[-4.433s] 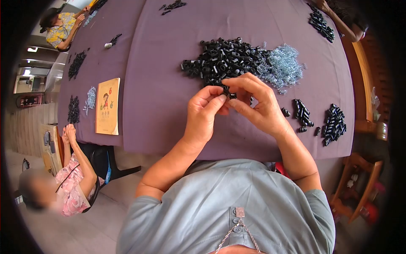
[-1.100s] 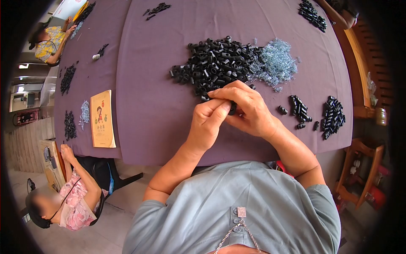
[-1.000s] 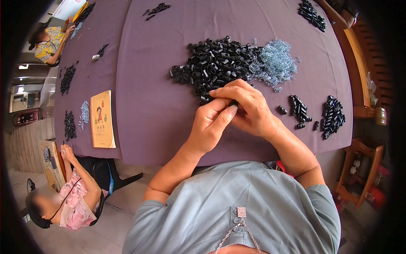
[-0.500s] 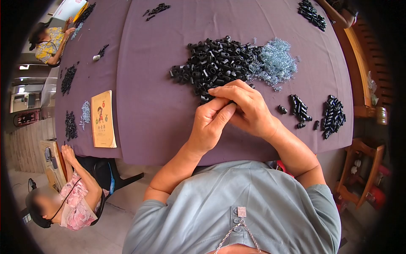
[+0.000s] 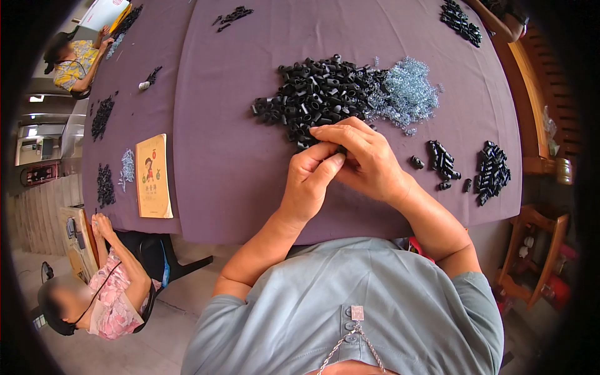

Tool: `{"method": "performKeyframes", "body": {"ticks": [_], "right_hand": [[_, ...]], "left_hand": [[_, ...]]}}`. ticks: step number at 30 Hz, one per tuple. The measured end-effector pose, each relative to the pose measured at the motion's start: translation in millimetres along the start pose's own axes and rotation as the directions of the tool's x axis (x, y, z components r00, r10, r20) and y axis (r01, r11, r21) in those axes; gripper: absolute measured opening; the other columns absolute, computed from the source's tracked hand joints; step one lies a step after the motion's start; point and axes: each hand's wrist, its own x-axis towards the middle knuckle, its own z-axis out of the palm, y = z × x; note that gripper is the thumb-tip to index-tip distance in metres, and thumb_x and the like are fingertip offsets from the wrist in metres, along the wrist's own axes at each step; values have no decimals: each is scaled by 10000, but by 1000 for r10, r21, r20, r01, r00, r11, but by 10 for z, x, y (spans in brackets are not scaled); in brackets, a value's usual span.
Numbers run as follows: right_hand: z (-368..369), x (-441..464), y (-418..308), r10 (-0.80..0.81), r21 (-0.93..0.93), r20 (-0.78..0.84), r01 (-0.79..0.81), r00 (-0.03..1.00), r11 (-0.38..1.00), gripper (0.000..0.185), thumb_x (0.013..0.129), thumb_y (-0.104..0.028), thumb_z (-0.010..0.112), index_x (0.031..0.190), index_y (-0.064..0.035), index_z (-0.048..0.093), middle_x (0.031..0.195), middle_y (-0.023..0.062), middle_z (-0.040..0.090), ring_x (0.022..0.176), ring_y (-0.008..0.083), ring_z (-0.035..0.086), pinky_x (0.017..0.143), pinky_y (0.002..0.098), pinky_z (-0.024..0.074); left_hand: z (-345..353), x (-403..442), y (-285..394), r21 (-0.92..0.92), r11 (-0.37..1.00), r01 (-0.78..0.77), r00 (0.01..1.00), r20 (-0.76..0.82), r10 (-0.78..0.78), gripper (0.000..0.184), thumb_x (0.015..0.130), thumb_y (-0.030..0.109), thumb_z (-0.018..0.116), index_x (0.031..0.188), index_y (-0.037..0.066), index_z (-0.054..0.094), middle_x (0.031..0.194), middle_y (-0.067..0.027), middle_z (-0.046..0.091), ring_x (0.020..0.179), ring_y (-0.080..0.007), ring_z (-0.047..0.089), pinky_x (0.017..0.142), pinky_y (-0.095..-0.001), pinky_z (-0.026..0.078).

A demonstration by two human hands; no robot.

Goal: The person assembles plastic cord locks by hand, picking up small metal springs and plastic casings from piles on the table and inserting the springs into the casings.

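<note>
My left hand (image 5: 309,181) and my right hand (image 5: 365,159) meet in front of the heap, fingers closed together. A bit of a small black plastic piece (image 5: 341,150) shows between the fingertips; the fingers hide most of it. Just beyond them lies a large heap of hollow black plastic pieces (image 5: 319,90), shaped like short tubes. A pile of small silvery coil springs (image 5: 409,90) adjoins its right side. Right of my right hand are a few short black cylindrical pieces (image 5: 417,162), a small cluster of them (image 5: 444,161) and a larger cluster (image 5: 492,172).
A purple cloth (image 5: 237,175) covers the table. To the left lie a yellow booklet (image 5: 154,178), more springs (image 5: 126,167) and black parts (image 5: 105,185). Two people (image 5: 119,294) sit along the left side; another person's arm (image 5: 490,22) reaches in at the top right.
My left thumb and fingers have shifted slightly, while both hands stay together in the same place. The heaps look unchanged.
</note>
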Motion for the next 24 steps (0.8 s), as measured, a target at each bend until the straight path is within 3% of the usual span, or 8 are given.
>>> {"method": "performKeyframes", "body": {"ticks": [3,6,12,15,24], "right_hand": [[-17,8,-8,-7,-11,-2,7,1000,1000,558,652,14,774,1193,8,636,1129,122,692,904,270,648,737,363,562],[13,32,7,-78,-25,-53,77,996,997,529,664,-27,776,1170,9,625,915,100,674,856,279,643,727,368,550],[18,23,0,-50,-73,-18,49,999,996,528,657,-31,782,1159,15,626,914,104,678,859,283,649,736,378,552],[1,8,25,-60,-65,8,60,998,996,581,660,5,772,1218,34,615,1030,125,678,872,271,643,721,363,560],[20,-6,20,-31,-32,34,32,999,999,562,663,7,779,1202,32,625,968,111,670,818,258,621,681,357,532]], "left_hand": [[12,-2,11,11,1000,4,1000,-9,-4,211,984,38,481,1045,-67,653,972,-66,677,905,-111,620,843,-268,515],[1,-4,-16,20,1000,0,1000,-16,0,212,984,39,483,1043,-66,658,965,-65,679,902,-110,622,837,-266,517],[-33,-1,-61,-5,999,39,998,-52,-39,216,986,50,492,1049,-64,664,970,-74,687,893,-108,631,821,-260,524],[-30,7,-26,44,998,54,997,-54,-51,222,988,59,489,1044,-64,665,963,-79,692,883,-108,634,814,-257,525],[-87,-6,-88,38,995,95,995,-30,-94,252,1007,91,474,1087,-67,653,996,-79,685,911,-110,627,820,-256,516]]}}
